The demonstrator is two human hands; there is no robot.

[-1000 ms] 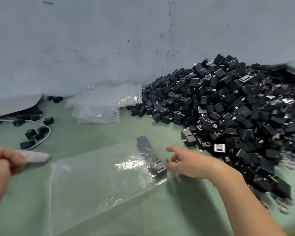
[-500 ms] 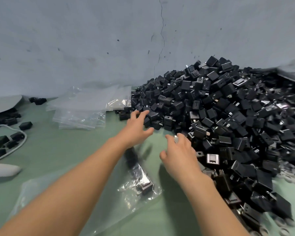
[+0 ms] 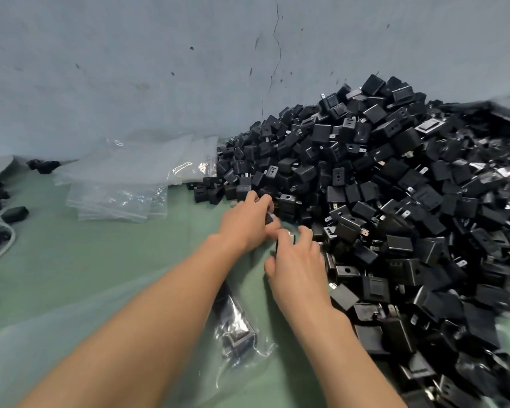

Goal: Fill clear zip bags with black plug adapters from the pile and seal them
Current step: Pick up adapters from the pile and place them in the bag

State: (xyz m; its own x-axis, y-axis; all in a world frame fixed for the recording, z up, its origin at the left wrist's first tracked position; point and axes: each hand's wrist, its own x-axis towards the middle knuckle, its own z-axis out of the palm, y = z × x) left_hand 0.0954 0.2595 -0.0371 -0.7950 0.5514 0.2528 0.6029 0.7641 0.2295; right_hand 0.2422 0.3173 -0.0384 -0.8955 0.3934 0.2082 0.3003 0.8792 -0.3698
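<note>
Bare forearms stretched forward, hands nearly touching, left hand (image 3: 249, 223) pinching an adapter (image 3: 269, 218), right hand (image 3: 298, 266) pinching a second adapter (image 3: 290, 238)

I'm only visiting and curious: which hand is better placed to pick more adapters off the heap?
Likely the right hand: the heap of black plastic plug adapters runs along its side, loose ones beside it. The left hand, pinching one adapter, reaches only the heap's near corner.

To your right the pile (image 3: 395, 201) blocks you, heaped against the wall (image 3: 130, 69). You have open mat (image 3: 100, 254) between the bag stack (image 3: 121, 189) and the flat bag (image 3: 42, 348). A cable (image 3: 3, 248) and loose adapters (image 3: 14, 214) crowd your far left.
</note>
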